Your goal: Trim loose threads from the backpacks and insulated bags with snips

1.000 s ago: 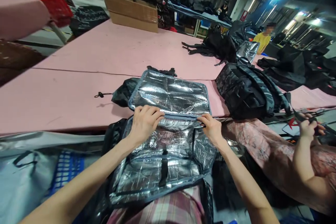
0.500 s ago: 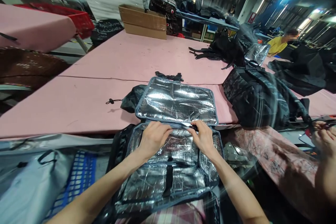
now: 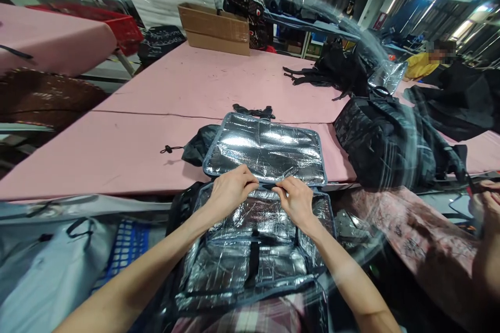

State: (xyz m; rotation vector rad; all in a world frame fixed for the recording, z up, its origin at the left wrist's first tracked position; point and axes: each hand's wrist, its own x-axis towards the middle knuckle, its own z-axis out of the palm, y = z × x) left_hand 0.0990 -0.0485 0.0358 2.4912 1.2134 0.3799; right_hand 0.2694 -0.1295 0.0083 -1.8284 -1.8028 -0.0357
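An open cooler bag (image 3: pixel 250 265) with shiny silver foil lining rests on my lap against the pink table (image 3: pixel 128 140). Its foil-lined lid (image 3: pixel 265 148) lies flat on the table edge. My left hand (image 3: pixel 230 190) and my right hand (image 3: pixel 295 199) sit close together at the hinge seam between lid and body. Both hands have their fingers curled and pinch the grey seam binding there. A black strap (image 3: pixel 253 255) runs down the inside of the bag.
A black camouflage backpack (image 3: pixel 386 140) lies on the table to the right, more black bags (image 3: pixel 332 67) behind it. A cardboard box (image 3: pixel 214 28) stands at the far end. Another person's hand (image 3: pixel 484 200) is at the right edge. A blue crate (image 3: pixel 125 244) sits lower left.
My right hand has slid left along the seam toward my left hand, from the lid's right corner to the middle. The view has shifted slightly.
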